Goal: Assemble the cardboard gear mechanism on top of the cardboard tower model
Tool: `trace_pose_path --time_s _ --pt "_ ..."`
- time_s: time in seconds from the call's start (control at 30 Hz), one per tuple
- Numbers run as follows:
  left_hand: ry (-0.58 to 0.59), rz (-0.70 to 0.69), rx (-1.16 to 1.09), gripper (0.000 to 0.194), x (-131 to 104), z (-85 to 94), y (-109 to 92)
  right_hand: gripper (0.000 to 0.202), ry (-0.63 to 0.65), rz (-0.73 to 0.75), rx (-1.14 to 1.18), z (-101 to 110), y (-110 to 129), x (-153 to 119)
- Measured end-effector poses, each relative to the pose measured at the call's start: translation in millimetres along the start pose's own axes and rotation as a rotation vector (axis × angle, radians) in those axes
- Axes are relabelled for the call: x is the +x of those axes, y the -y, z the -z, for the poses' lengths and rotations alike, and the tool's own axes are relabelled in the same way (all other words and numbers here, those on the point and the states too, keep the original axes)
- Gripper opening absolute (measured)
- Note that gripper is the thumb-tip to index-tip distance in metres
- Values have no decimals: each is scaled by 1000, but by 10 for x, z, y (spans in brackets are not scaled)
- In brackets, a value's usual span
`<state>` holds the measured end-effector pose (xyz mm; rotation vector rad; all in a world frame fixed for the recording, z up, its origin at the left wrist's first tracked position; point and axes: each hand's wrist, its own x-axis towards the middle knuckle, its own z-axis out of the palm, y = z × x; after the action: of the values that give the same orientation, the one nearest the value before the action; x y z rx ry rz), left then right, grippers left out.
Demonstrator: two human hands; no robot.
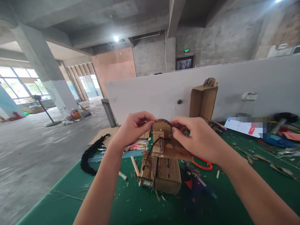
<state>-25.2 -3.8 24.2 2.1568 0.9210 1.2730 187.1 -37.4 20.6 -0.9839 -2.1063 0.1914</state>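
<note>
A cardboard model (168,181) stands on the green table, built from boxy pieces with a dark cord (150,153) strung along its front. At its top is an upright cardboard disc (161,127) with a dark edge. My left hand (136,126) pinches the disc's left rim between thumb and fingers. From the other side, my right hand (192,134) grips the right rim the same way. Right of the model's base lies a blue glue gun (199,187) with a small red light. Red-handled scissors (203,164) sit below my right hand, partly hidden.
Left of the model lie a black braided band (89,159), wooden sticks (135,165) and flat cardboard (100,136). A tall cardboard box (203,101) stands behind, against the white partition (150,97). Printed paper (243,127), scraps and tools clutter the right side.
</note>
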Motion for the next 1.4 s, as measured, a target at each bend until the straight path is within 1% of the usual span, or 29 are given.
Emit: trace_pose_path --time_s 0.07,0.1,0.2,0.27,0.37,0.57,0.7,0.93,1.0,1.17,1.27,1.4 --pt "8 -2 11 13 -7 3 -17 24 12 -3 21 11 15 -8" --pt "7 -5 15 13 -10 1 -27 27 -3 0 17 8 19 -8" --pt "-4 -15 23 12 -16 -15 -62 28 -112 14 18 -16 6 10" --pt "-8 -14 4 10 -20 -34 -86 25 -151 30 50 -22 -21 27" --pt "-3 2 -53 8 -23 -60 -104 22 -130 58 79 6 -58 35" --pt "-69 -37 -131 14 -10 -73 -48 20 -108 123 -48 51 -47 4" --pt "-82 -40 -175 16 -3 -79 -7 17 -97 154 -60 35 -32 -6" --pt "-88 -59 -300 11 13 -145 3 13 -88 153 -129 37 -34 -13" --pt "-100 -45 -301 12 22 -165 7 12 -92 149 -152 36 -36 -10" --pt "-124 -16 -274 14 38 -197 19 13 -97 126 -93 27 -60 3" --pt "-135 -20 -362 12 46 -204 32 15 -76 120 -37 13 -86 12" --pt "-111 -39 -506 9 58 -216 58 15 -69 108 -1 5 -108 20"
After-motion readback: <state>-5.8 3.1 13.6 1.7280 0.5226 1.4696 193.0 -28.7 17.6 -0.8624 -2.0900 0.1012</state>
